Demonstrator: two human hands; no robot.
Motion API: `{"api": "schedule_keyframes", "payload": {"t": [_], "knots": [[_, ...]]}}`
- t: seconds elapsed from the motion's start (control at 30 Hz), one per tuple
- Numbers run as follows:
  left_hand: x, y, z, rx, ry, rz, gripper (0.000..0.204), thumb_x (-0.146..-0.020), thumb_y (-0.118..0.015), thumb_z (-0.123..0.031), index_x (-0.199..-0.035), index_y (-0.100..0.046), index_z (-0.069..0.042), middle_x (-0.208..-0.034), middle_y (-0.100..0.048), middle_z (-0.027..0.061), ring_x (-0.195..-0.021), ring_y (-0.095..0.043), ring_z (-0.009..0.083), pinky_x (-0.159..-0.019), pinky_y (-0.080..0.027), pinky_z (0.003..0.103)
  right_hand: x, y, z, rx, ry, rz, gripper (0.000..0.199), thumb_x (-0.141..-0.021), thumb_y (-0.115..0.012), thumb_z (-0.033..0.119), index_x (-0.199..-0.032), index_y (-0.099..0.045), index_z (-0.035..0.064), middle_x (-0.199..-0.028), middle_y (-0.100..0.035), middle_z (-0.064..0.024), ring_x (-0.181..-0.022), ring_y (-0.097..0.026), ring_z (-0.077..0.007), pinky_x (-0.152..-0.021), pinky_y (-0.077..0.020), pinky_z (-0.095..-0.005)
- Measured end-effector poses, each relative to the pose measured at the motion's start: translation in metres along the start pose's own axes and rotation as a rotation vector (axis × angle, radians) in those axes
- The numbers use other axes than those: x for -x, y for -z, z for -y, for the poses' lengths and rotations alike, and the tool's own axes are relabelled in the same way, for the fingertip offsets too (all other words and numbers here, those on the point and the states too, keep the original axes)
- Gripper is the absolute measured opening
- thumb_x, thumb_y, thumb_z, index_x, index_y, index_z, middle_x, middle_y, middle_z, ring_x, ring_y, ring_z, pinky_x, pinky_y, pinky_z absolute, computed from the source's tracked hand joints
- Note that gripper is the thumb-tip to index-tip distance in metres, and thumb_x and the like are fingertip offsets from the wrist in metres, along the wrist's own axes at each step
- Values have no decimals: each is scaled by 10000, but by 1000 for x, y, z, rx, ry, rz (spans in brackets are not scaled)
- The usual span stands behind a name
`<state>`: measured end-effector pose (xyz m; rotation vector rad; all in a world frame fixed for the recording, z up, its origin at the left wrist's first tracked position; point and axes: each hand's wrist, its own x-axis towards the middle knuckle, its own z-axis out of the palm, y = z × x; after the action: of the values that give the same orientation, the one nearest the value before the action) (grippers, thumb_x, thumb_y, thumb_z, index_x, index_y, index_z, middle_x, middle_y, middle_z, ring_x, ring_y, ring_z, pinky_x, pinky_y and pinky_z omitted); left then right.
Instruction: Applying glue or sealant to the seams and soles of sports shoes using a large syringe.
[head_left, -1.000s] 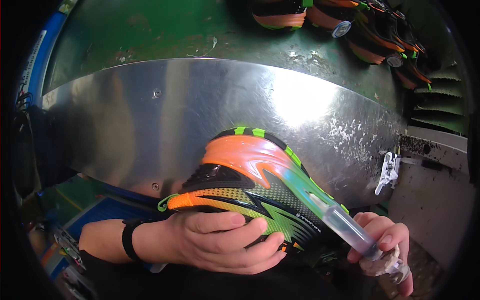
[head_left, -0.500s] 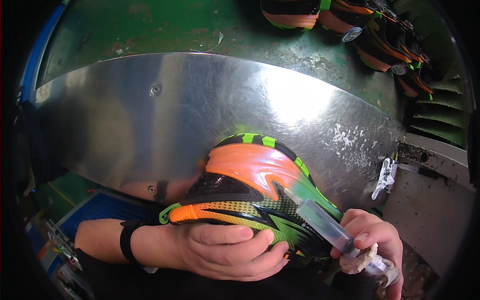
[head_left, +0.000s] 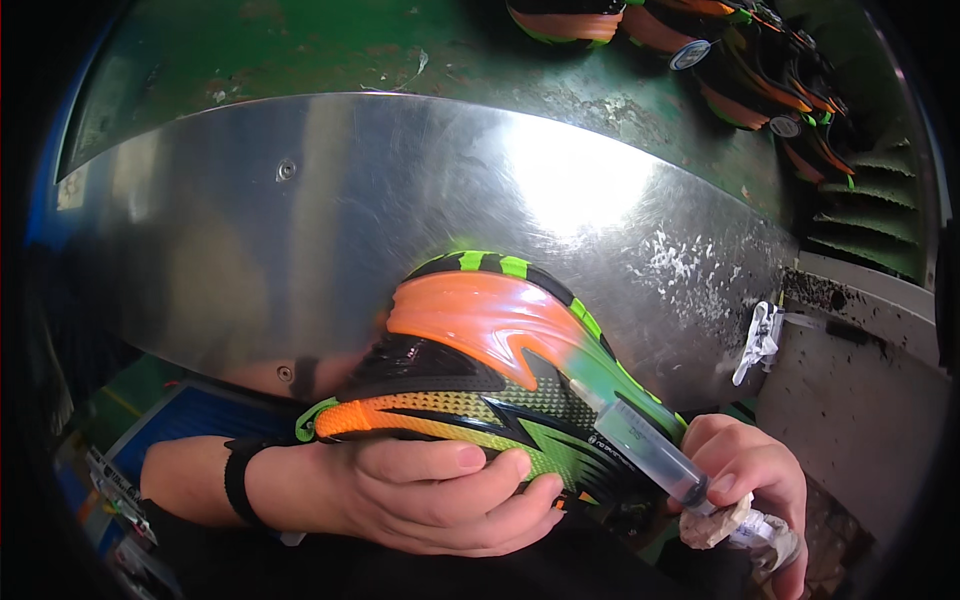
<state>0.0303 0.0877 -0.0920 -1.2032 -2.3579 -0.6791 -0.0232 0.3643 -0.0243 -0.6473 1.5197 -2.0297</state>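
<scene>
An orange, green and black sports shoe (head_left: 470, 385) lies on its side, its heel toward the left and its sole edge facing away from me. My left hand (head_left: 440, 490) is wrapped over the near side of the upper and grips it. A clear plastic syringe (head_left: 650, 455) is in my right hand (head_left: 750, 475), closed around the plunger end. Its narrow tip meets or nearly meets the line where the green sole and dark upper join; I cannot tell if they touch. Crumpled whitish material (head_left: 725, 525) wraps the plunger end of the syringe.
Beneath the shoe is a shiny metal plate (head_left: 230, 220) on a green worktable (head_left: 300, 50). Several similar shoes (head_left: 740, 75) stand at the far right. A white-smeared tool or syringe (head_left: 760, 342) sits at the plate's right edge. Blue trays or boards (head_left: 215, 420) lie at the left.
The whole view has shifted, so the plate and shoe appear a little to the left and higher. The syringe tip stays near the sole joint, and both hands keep their hold.
</scene>
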Motion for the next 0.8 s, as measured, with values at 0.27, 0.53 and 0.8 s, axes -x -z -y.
{"api": "schedule_keyframes", "payload": {"t": [0.27,0.53,0.8], "knots": [[0,-2,-4,63,62,-83,215,-813,-584,-218,-1016,-627,-274,-1100,-602,-148,-1037,-526,32,-1019,-331,263,10,0,-15,-31,202,-9,980,-740,-574,747,-1109,-569,-160,-938,-662,-209,-822,-525,-250,-746,-389,-364],[1,5,0,-34,-16,70,283,-807,-584,-343,-1082,-599,-408,-1121,-535,-183,-1126,-439,95,-1069,-246,355,25,7,1,32,63,-19,877,-687,-675,699,-1140,-563,-43,-919,-641,-162,-783,-548,-218,-713,-388,-332],[-13,25,9,10,-51,172,364,-793,-633,-264,-1127,-585,-400,-1126,-534,-127,-1116,-465,150,-1034,-308,363,43,4,33,123,367,-414,812,-697,-805,442,-1296,-397,75,-869,-546,-75,-769,-482,-184,-676,-366,-291]]}}
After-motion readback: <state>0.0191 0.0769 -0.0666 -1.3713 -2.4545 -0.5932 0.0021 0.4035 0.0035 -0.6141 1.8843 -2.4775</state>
